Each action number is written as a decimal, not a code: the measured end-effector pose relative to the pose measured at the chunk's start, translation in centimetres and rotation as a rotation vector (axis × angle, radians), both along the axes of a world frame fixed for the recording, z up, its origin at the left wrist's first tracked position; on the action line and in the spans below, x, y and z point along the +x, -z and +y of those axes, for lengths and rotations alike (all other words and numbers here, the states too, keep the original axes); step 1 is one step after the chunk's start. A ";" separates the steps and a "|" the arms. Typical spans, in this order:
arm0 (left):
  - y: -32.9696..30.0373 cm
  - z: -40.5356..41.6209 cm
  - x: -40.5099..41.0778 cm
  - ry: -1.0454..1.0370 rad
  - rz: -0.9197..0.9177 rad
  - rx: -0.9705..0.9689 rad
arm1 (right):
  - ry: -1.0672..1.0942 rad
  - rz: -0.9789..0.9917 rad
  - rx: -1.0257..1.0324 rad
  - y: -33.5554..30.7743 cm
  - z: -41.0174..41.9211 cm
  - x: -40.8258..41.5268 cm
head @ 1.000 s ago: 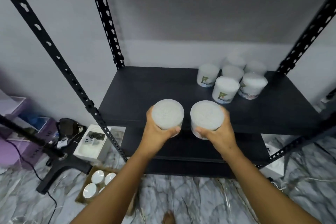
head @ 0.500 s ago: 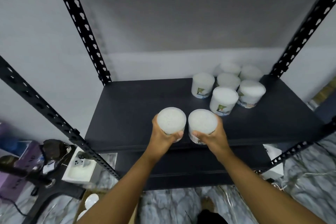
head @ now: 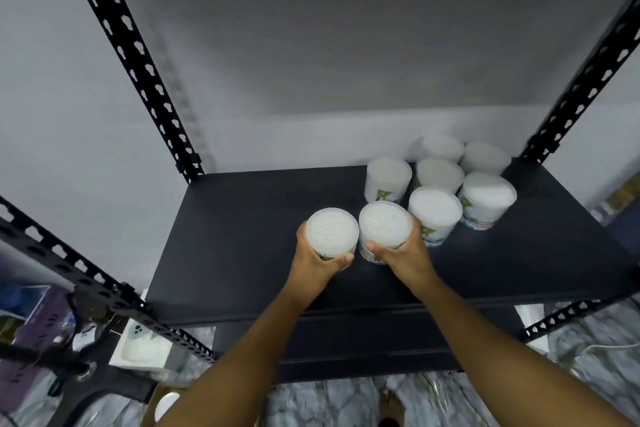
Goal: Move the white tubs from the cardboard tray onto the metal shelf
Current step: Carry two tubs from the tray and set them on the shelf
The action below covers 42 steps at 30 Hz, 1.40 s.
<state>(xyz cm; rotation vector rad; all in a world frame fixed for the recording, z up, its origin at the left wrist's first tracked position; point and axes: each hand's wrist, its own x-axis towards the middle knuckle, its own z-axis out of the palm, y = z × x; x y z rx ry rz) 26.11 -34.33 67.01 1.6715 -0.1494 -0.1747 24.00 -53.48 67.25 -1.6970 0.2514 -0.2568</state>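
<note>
Both hands are over the dark metal shelf (head: 242, 253), each clamped around one white tub. The left hand (head: 317, 263) grips the left tub (head: 331, 232); the right hand (head: 403, 258) grips the right tub (head: 385, 224). The two tubs sit side by side, nearly touching. Lids are on; contents cannot be told. Six more tubs (head: 441, 177) stand clustered at the shelf's back right. Another tub (head: 166, 406) shows on the floor below.
</note>
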 end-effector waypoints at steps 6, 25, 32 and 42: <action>-0.4 -1.2 3.0 0.007 0.006 -0.006 | 0.028 -0.006 -0.013 0.2 -1.3 3.4; -0.3 -3.6 9.8 -0.029 -0.061 0.073 | 0.062 -0.062 -0.023 -0.5 -2.4 8.6; -0.5 -4.2 10.9 -0.074 -0.036 0.128 | 0.068 -0.072 -0.027 -0.9 -2.4 9.5; -0.4 -4.4 12.5 -0.089 -0.032 0.117 | 0.047 -0.098 -0.034 -2.1 -2.0 10.1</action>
